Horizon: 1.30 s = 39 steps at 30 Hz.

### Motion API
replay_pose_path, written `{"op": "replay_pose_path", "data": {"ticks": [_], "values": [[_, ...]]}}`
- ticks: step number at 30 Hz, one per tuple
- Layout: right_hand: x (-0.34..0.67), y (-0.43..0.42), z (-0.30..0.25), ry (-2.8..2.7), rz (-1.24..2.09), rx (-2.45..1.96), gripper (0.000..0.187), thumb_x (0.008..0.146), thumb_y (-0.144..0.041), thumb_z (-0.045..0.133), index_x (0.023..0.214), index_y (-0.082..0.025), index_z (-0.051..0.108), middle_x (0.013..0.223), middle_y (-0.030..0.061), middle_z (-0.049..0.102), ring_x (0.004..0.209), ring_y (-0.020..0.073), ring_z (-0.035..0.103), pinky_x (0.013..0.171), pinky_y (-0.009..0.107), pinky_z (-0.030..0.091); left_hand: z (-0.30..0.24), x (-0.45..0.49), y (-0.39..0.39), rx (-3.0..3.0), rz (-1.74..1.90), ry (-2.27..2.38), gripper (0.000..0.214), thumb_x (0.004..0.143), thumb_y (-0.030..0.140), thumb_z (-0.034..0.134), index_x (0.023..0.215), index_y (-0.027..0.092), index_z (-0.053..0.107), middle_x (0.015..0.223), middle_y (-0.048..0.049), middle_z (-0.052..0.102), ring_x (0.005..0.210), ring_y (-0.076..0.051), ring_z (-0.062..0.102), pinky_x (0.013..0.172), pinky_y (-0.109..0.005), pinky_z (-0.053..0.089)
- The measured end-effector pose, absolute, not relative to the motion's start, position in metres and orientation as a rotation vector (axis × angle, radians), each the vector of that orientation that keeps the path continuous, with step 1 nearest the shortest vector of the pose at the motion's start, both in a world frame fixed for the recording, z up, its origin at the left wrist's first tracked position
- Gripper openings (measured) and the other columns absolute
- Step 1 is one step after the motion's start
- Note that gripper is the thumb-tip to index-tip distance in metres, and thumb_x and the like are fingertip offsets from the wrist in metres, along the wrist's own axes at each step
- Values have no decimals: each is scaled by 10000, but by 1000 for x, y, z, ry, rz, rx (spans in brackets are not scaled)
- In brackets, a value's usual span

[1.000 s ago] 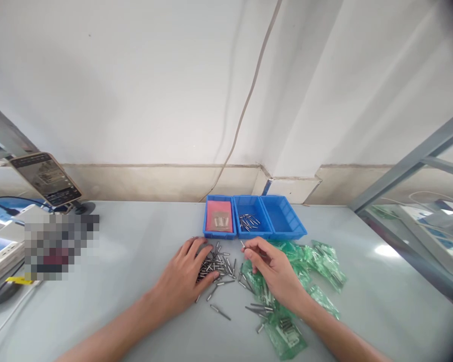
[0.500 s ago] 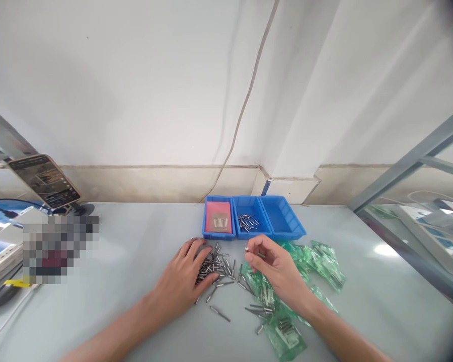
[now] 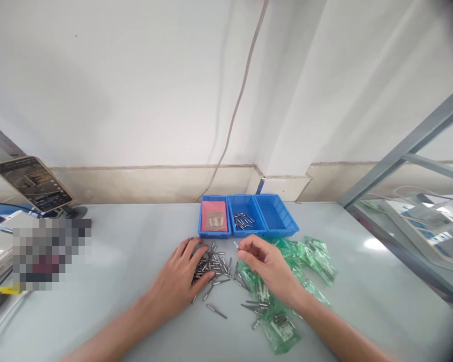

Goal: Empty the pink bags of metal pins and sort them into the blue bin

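Observation:
My left hand (image 3: 179, 271) rests on the grey table, fingers spread and curved along the left side of a heap of thin metal pins (image 3: 210, 266). Between thumb and forefinger of my right hand (image 3: 266, 264) is a small metal pin (image 3: 236, 245), its bright end poking out to the left. This hand hovers to the right of the heap, over green plastic bags (image 3: 279, 332) with similar pins inside. Several loose pins (image 3: 216, 311) lie around the heap. Beyond the hands, the middle blue bin (image 3: 262, 229) contains a few pins (image 3: 243, 220).
A left blue bin (image 3: 215, 235) holds a pink packet (image 3: 213, 207), and a right blue bin (image 3: 275, 211) adjoins the middle one. At far left a phone (image 3: 35, 182) leans on a stand near a power strip and cables. Metal frame bars (image 3: 403, 146) slope on the right.
The pin in my right hand now sticks out further from the fingertips. My left hand stays by the heap. The whole view has shifted slightly.

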State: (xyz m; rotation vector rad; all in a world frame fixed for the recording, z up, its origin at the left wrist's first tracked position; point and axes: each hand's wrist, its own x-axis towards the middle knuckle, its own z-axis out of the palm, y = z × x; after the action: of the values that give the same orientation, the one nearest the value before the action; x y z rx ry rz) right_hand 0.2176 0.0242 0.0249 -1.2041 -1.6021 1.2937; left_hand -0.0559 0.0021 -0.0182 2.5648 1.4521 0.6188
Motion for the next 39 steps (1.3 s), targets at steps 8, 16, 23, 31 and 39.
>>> {"op": "replay_pose_path", "data": {"ticks": [8, 16, 23, 31, 39], "values": [[223, 33, 23, -1203, 1445, -1204, 426, 1018, -647, 643, 998, -221, 627, 798, -40, 548, 523, 82, 339, 503, 254, 229, -18, -56, 3, 2571, 644, 1460, 441, 1090, 491, 591, 1455, 246, 550, 1484, -116, 580, 1379, -347, 553, 1097, -539, 565], [226, 27, 21, -1843, 1028, -1306, 295, 1040, -536, 653, 1170, -275, 699, 953, 30, 674, 802, 213, 599, 725, 345, 500, -15, -56, 1, 2547, 643, 1453, 409, 1083, 447, 610, 1435, 244, 562, 1473, -123, 583, 1384, -347, 551, 1056, -532, 597], [214, 9, 16, -2560, 519, -1149, 845, 824, -567, 915, 1540, -317, 540, 1333, 92, 655, 1136, 352, 587, 991, 521, 500, -17, -54, 1, 2512, 674, 1400, 352, 1079, 395, 623, 1399, 252, 583, 1462, -116, 587, 1333, -310, 608, 1049, -477, 607], [211, 13, 12, -2643, 344, -1158, 55, 1079, -229, 661, 1117, -268, 666, 1131, 58, 690, 1019, 300, 601, 875, 445, 468, -18, -53, -1, 2517, 614, 1302, 393, 1077, 402, 636, 1441, 269, 572, 1465, -99, 607, 1364, -297, 587, 1054, -450, 606], [213, 15, 3, -2630, 315, -1147, 105, 1105, -154, 577, 1062, -244, 611, 1094, 45, 679, 988, 277, 582, 880, 439, 428, -16, -54, -1, 2514, 572, 1278, 413, 1080, 427, 633, 1450, 256, 563, 1462, -114, 602, 1376, -314, 564, 1061, -472, 596]]}}
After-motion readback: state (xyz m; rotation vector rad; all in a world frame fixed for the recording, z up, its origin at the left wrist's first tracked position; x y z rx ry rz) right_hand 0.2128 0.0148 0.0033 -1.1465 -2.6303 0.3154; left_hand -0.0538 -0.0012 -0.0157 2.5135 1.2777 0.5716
